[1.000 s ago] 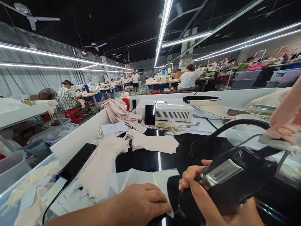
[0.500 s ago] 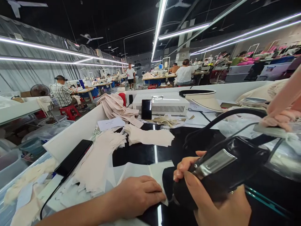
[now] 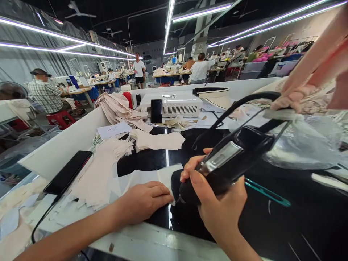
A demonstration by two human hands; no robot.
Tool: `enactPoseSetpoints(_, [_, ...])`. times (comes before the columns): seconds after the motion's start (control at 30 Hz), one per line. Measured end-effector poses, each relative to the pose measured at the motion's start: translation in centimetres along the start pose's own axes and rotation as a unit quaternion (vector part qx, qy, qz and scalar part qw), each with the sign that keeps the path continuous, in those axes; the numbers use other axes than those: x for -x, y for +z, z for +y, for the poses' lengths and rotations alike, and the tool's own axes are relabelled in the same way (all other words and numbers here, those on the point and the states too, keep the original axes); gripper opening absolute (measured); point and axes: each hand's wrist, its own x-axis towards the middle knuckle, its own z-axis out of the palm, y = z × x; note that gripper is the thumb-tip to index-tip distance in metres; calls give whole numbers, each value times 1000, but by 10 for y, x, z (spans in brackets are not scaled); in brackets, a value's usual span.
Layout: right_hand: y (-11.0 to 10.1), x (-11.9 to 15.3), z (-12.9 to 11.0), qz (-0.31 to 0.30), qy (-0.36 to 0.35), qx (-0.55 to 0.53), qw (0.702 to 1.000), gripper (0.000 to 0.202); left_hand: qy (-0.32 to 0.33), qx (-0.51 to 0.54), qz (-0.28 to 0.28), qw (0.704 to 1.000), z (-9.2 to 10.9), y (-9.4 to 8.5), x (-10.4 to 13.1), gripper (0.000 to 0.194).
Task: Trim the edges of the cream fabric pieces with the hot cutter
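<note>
Black tool (image 3: 233, 163), clamped in my right hand (image 3: 220, 214), sits near centre beside the pale sheet (image 3: 165, 175) under my left hand (image 3: 141, 203), whose grip I can't tell; shaped pieces (image 3: 94, 177) lie piled left, finished or unfinished unclear.

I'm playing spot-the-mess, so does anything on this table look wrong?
Just untidy: beyond the left hand, the pale fabric pieces are fanned out raggedly, not stacked squarely. On the black tabletop are thin pale streaks, maybe loose threads or scratches. I see nothing spilled.
</note>
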Motion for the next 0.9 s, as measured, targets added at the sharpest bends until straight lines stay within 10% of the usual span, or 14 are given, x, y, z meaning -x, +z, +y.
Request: enactPoseSetpoints(0.9, [7,-5,-5,15,-10,-18,1000,31,8,6,10,1000,-1,0,3,31])
